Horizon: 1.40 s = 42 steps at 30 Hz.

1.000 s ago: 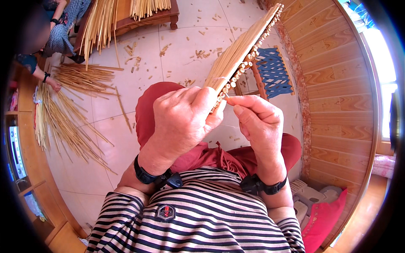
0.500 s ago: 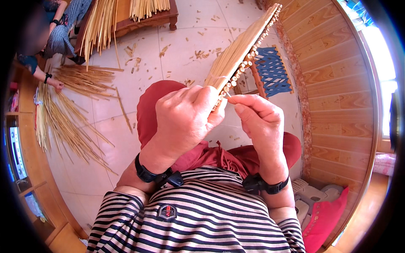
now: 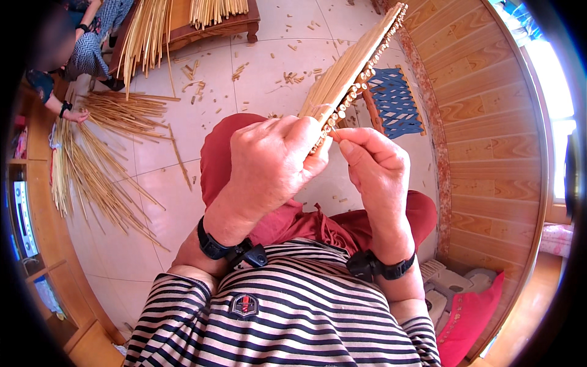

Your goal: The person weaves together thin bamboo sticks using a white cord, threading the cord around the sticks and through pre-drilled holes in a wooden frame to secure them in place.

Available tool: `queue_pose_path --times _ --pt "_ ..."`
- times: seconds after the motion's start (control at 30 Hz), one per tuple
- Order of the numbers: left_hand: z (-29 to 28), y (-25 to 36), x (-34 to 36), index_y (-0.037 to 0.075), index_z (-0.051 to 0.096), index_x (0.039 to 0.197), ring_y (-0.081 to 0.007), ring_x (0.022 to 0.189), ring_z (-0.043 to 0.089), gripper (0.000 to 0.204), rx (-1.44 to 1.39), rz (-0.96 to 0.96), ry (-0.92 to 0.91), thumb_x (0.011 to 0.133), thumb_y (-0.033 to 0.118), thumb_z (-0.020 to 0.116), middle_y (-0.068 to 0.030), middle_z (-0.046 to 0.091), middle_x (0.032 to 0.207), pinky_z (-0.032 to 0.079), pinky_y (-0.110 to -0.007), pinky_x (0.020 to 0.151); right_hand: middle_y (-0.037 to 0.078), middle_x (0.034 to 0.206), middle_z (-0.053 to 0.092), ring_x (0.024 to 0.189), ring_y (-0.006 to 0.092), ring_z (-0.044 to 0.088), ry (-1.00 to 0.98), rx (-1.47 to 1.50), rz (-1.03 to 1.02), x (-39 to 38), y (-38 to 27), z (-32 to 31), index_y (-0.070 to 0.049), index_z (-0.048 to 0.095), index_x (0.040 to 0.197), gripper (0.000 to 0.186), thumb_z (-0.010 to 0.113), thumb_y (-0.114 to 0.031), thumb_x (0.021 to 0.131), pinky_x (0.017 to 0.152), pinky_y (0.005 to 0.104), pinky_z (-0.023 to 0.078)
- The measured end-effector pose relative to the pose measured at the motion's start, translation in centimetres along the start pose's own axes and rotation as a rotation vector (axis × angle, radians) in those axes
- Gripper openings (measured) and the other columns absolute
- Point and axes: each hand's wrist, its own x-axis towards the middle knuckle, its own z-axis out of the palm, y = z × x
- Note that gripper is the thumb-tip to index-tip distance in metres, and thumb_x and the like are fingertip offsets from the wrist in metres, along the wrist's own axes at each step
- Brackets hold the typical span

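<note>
A flat row of straw-coloured plant stalks (image 3: 344, 79), bound side by side, slants up and away to the right, its round cut ends showing along the right edge. My left hand (image 3: 272, 162) is closed around its near end. Pale thread (image 3: 318, 109) shows on the stalks just beyond the left knuckles. My right hand (image 3: 379, 160) is pinched beside the cut ends, thumb against forefinger, on a thin needle-like thing mostly hidden by the fingertips.
Loose stalks (image 3: 110, 177) lie spread on the tiled floor at left, where another person's hand (image 3: 76, 115) touches them. More stalks lie on a wooden table (image 3: 208, 38). A blue woven-strap stool (image 3: 396, 101) stands by the wood-panelled wall (image 3: 489, 147). Cut bits (image 3: 293, 77) litter the floor.
My right hand has shifted slightly up and left, closer to the cut ends. My left hand keeps its hold, and the stalk row has barely moved. The other person's hand has moved slightly left.
</note>
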Motion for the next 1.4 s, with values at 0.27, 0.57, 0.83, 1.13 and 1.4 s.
queue_pose_path --times 0.27,0.57,0.83,1.13,1.4 --pt "0.2 0.1 -0.1 0.008 0.060 0.084 -0.0227 0.058 0.062 0.018 -0.035 -0.007 0.002 0.075 0.012 0.075 -0.0047 0.057 0.065 0.049 -0.034 0.051 -0.007 0.068 0.056 0.054 -0.0005 0.042 0.054 -0.110 -0.104 0.4 0.3 0.7 -0.001 0.071 0.100 0.010 0.065 -0.003 0.092 0.047 0.0161 0.031" --pt "0.0 0.1 -0.2 0.008 0.057 0.080 -0.0231 0.057 0.062 0.019 -0.022 -0.027 -0.001 0.076 0.013 0.075 -0.0045 0.056 0.064 0.047 -0.035 0.049 0.001 0.065 0.060 0.060 0.0042 0.049 0.091 -0.209 -0.134 0.8 -0.1 1.3 0.000 0.068 0.091 0.006 0.067 -0.006 0.089 0.056 0.0233 0.043" --pt "0.1 0.3 -0.6 0.007 0.058 0.081 -0.0245 0.055 0.059 0.019 -0.002 -0.066 0.020 0.077 0.013 0.076 -0.0063 0.057 0.065 0.046 -0.036 0.050 0.004 0.065 0.060 0.059 0.0071 0.051 0.076 -0.290 -0.163 0.9 -0.2 1.2 -0.001 0.068 0.093 0.008 0.067 -0.008 0.089 0.057 0.0249 0.045" --pt "4.2 2.0 -1.6 -0.001 0.061 0.116 -0.0299 0.087 0.069 0.046 -0.181 0.072 0.129 0.076 0.011 0.078 -0.0155 0.068 0.111 0.057 -0.038 0.075 -0.004 0.067 0.056 0.061 0.0018 0.047 0.122 -0.210 -0.188 -1.4 1.3 -2.3 -0.002 0.068 0.098 0.007 0.064 -0.003 0.092 0.054 0.0192 0.040" --pt "5.4 3.0 -1.6 0.002 0.057 0.125 -0.0338 0.080 0.068 0.050 -0.413 -0.116 0.051 0.077 0.003 0.071 -0.0190 0.068 0.100 0.056 -0.041 0.070 -0.004 0.065 0.056 0.058 0.0015 0.049 0.148 -0.113 -0.149 -1.7 1.5 -3.0 -0.001 0.065 0.095 0.004 0.063 -0.002 0.092 0.053 0.0191 0.040"
